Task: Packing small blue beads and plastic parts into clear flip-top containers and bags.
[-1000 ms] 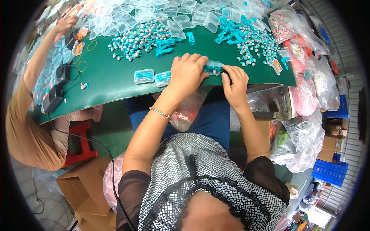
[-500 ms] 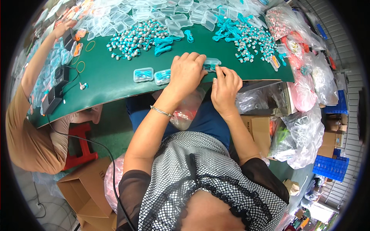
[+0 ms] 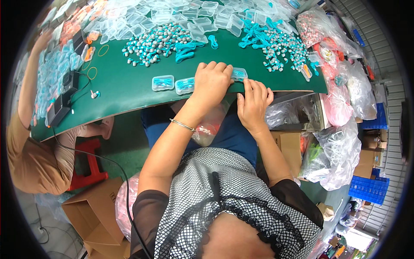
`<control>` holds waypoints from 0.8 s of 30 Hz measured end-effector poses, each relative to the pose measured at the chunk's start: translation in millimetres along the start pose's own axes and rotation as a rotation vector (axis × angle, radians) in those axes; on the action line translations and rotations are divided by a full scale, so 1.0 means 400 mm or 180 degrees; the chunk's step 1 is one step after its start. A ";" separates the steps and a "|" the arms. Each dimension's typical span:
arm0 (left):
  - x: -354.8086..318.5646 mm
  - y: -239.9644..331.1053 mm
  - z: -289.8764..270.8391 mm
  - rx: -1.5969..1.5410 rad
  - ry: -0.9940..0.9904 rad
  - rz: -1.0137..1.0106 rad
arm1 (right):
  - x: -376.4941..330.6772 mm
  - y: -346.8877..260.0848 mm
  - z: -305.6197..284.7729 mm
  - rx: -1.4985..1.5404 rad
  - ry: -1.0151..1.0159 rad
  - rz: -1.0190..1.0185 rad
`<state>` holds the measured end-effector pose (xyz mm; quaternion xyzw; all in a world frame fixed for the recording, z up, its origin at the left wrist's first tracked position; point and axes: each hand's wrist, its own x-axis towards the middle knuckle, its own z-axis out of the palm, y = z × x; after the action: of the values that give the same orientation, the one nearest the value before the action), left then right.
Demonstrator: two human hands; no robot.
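My left hand point(image 3: 212, 83) bends over the tabletop, its fingers curled and closed on the left end of a small clear plastic box point(image 3: 239, 74). Turquoise cord shows through that box, which looks closed. What lies under the left palm is hidden. My right hand point(image 3: 255, 102) is at the table's front edge, thumb apart and fingers stretched, with fingertips at the box's near right corner. Left of my hands, another filled box point(image 3: 184, 86) is partly covered by the left hand. Beside it is a similar box point(image 3: 163, 83) holding turquoise cord.
Behind my hands are a heap of grey-and-turquoise earplugs point(image 3: 157, 43), turquoise cord bundles point(image 3: 185, 52) and many empty clear boxes point(image 3: 207, 21). More corded earplugs point(image 3: 280, 47) lie right. A co-worker's arm point(image 3: 28, 86) reaches in at left, near black devices point(image 3: 60, 110). Filled bags point(image 3: 340, 99) crowd the right.
The box lid at my fingers stood raised before; now the box looks closed. My right fingers have moved slightly down and right, off its top. The co-worker's hand has moved left.
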<state>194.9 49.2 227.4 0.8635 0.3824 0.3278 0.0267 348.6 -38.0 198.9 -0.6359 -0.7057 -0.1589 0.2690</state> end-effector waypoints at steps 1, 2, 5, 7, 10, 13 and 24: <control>-0.002 -0.002 0.004 0.0050 -0.0006 0.0020 | -0.001 0.002 -0.002 0.0001 0.0003 -0.0007; -0.003 -0.003 0.005 0.0101 -0.0013 0.0040 | -0.004 0.007 -0.006 0.0025 0.0016 -0.0056; 0.001 0.001 0.006 0.0101 -0.0012 0.0057 | 0.007 0.013 -0.014 0.0041 0.0062 -0.0107; 0.004 0.000 0.001 0.0074 -0.0054 0.0035 | 0.010 0.016 -0.015 0.0027 0.0097 -0.0096; 0.009 -0.004 -0.002 -0.0006 -0.0136 -0.0001 | 0.002 0.024 -0.004 0.0429 0.0083 0.0125; 0.009 -0.007 -0.005 -0.0085 -0.0164 -0.0006 | -0.004 0.023 -0.003 0.0529 0.0226 0.0137; 0.018 -0.010 -0.012 -0.0111 -0.0305 -0.0070 | 0.010 0.002 -0.009 -0.0003 0.0036 -0.0140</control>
<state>193.1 55.9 233.9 0.8734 0.3844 0.2924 0.0636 350.0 -36.6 204.0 -0.6194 -0.7179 -0.1687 0.2691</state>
